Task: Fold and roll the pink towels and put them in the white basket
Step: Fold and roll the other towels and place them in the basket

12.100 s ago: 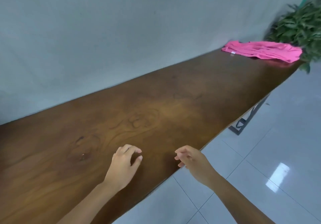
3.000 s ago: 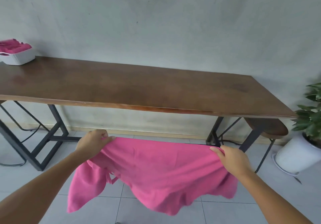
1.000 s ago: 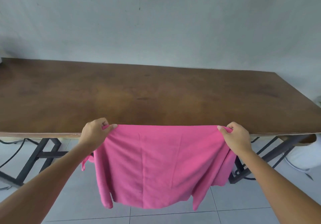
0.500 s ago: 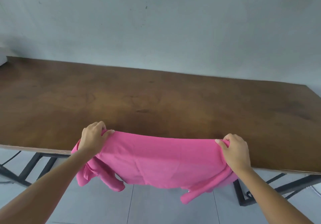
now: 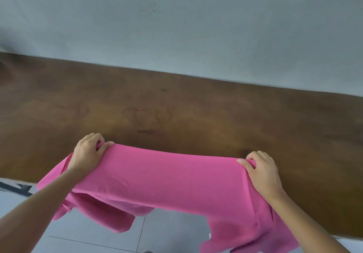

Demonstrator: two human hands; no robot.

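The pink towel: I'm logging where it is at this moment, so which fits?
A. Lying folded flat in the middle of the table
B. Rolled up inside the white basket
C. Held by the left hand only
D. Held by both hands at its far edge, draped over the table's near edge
D: the left hand and right hand each pinch the far edge of the pink towel, stretched above the wooden table, and its lower part hangs past the near edge.

a long dark wood table (image 5: 176, 111) runs along a plain grey wall (image 5: 176, 27) with faint specks; pale floor tiles (image 5: 94, 239) below, a dark frame leg (image 5: 13, 187) at left
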